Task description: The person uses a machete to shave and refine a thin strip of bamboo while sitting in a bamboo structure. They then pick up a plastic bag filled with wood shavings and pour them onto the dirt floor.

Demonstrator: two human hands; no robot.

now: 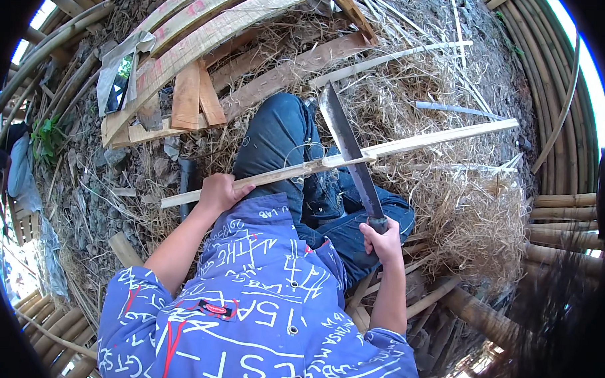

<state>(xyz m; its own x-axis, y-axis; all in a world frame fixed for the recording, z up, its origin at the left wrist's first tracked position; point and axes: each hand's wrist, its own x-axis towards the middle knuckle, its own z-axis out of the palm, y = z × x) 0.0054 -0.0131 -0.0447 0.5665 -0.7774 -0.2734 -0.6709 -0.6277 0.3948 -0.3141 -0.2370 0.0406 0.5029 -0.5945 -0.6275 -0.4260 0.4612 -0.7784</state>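
Note:
A long, pale split bamboo strip [437, 137] slants across my lap, its far end up to the right. Around its lower left part my left hand [221, 191] is closed, the thumb lying along it. My right hand [383, 241] grips the dark handle of a machete [346, 134]. The long, dark blade crosses the strip near its middle, tip pointing up and away from me; it appears to touch the strip there. Thin curled shavings lie on my jeans [271, 138] under the strip.
Wooden planks [208, 39] are stacked at the far left, short offcuts [198, 95] beside them. A dark-handled tool [187, 178] lies left of my knee. Straw-like shavings [474, 222] cover the ground to the right. Bamboo pole walls [553, 84] stand at the sides.

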